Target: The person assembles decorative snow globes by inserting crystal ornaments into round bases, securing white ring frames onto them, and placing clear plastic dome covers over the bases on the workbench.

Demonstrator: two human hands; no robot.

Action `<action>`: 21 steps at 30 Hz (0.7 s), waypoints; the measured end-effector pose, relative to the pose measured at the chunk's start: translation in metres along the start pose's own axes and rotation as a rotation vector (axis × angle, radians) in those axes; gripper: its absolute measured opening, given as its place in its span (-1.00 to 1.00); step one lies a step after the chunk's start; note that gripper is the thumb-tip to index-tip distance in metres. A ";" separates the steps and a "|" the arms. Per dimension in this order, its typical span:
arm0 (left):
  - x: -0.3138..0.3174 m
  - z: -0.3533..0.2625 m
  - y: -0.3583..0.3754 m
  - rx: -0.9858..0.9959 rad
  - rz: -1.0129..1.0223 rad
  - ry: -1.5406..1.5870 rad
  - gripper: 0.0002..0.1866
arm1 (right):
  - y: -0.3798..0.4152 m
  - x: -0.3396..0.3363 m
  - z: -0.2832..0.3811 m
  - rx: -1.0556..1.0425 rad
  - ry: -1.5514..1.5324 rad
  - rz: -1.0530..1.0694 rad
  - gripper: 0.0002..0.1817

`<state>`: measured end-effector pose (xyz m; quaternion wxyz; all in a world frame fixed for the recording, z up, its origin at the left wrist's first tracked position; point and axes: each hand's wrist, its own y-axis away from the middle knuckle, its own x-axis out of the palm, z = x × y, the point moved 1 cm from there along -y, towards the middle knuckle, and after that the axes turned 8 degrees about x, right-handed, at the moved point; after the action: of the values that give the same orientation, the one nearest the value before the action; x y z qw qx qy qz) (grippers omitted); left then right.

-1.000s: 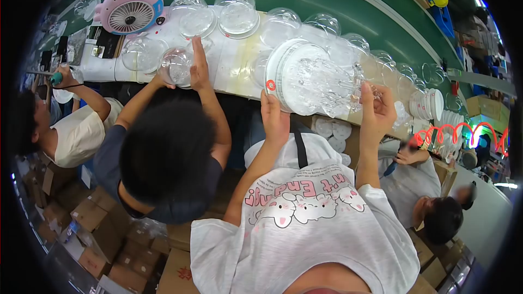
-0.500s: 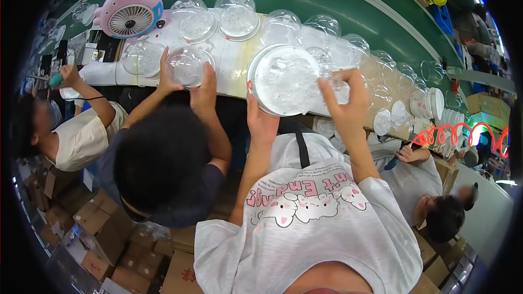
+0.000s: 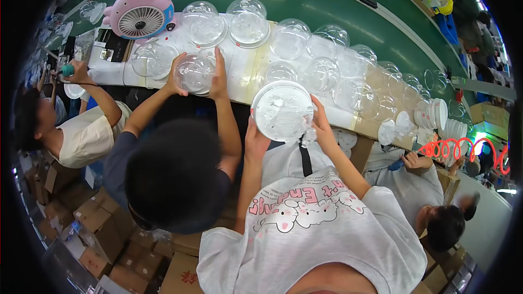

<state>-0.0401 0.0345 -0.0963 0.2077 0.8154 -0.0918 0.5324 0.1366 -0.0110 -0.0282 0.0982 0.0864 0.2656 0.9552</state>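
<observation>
In the head view, your left hand (image 3: pixel 256 140) grips the lower left edge of a round clear plastic piece (image 3: pixel 280 110), fingers curled against its white rim. Your right hand (image 3: pixel 322 128) closes on the lower right side of the same piece, fingers pressed to its edge, where a small clear part hangs down just beside the black strap on your chest. You hold the piece between both hands, lifted just off the near edge of the counter (image 3: pixel 239 71), its flat round face tilted toward you and full of glinting clear parts.

Behind it, on the counter's white surface, stand rows of clear domes (image 3: pixel 321 73), running from the middle away to your right, some touching their neighbours. Farther right sits a stack of white discs (image 3: pixel 433 113), and past it a red coiled hose (image 3: pixel 463 144).

To your left, a co-worker in a dark shirt holds another clear globe (image 3: pixel 194 72) at the counter's edge, one hand (image 3: pixel 220 76) flat along its right side and the other cupped at its left. A pink fan (image 3: pixel 143 11) stands at the counter's far left corner, by the green belt (image 3: pixel 305 0). Farther left, another person in a pale shirt holds a teal-handled tool (image 3: pixel 66 69). Cardboard boxes (image 3: pixel 98 228) are piled on the floor below.
</observation>
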 end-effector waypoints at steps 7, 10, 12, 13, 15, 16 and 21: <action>-0.021 -0.006 0.041 -0.151 -0.119 -0.556 -0.52 | -0.012 -0.012 -0.038 -0.002 0.006 0.033 -0.30; -0.040 -0.011 0.060 -0.143 -0.201 -0.580 -0.53 | -0.017 0.003 -0.054 0.090 0.100 0.067 -0.30; -0.054 -0.011 0.066 -0.113 -0.282 -0.563 -0.54 | -0.027 0.011 -0.053 0.068 0.160 0.125 -0.27; -0.062 -0.011 0.066 -0.102 -0.285 -0.543 -0.55 | -0.032 0.014 -0.052 0.090 0.213 0.152 -0.28; -0.074 -0.011 0.068 -0.075 -0.297 -0.499 -0.57 | -0.044 0.016 -0.048 0.137 0.325 0.213 -0.27; -0.079 -0.013 0.068 -0.059 -0.287 -0.506 -0.58 | -0.049 0.015 -0.037 0.041 0.433 0.246 -0.26; -0.106 -0.012 0.056 0.030 -0.309 -0.453 -0.55 | -0.068 0.015 0.042 -0.264 1.030 -0.227 -0.37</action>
<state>-0.1148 -0.0181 -0.1750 0.2486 0.9210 -0.0028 0.3000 0.1411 0.0699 -0.0271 0.0678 -0.4352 0.1647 0.8825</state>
